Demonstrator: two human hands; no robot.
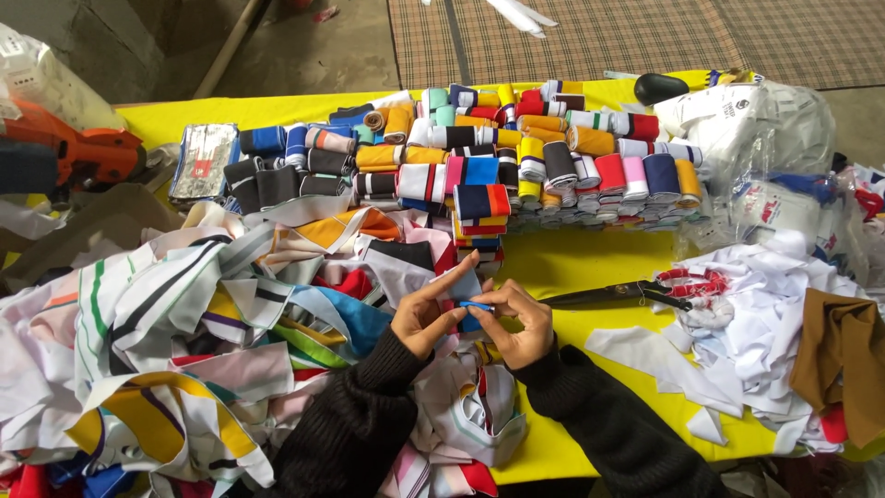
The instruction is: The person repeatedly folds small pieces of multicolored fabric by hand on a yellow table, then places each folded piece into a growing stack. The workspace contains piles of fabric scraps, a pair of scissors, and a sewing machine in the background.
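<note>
A small strip of blue cloth (pixel 473 304) is pinched between the fingertips of both hands above the near part of the yellow table (pixel 562 263), at the edge of a loose heap. The left hand (pixel 424 315) is closed on the strip's left side with thumb and forefinger, one finger raised; the right hand (pixel 521 321) is curled around its right end, fingertips pressed on the cloth. Both arms are covered by black sleeves (pixel 369 406). Beneath and to the left of the hands a large heap of striped cloth pieces (pixel 184 323) is spread, in white, yellow, green, red and blue. Just beyond the hands a short stack of folded striped pieces (pixel 479 221) is seen, and behind it rows of rolled and folded cloth bands (pixel 516 148) are laid across the table. To the right of the hands a pair of black scissors (pixel 627 295) is laid flat, well clear of the fingers. Further right, white cloth scraps (pixel 737 341) and a brown cloth (pixel 843 355) are piled, with plastic bags (pixel 765 129) behind them. An orange object (pixel 78 152) is visible at the far left.
</note>
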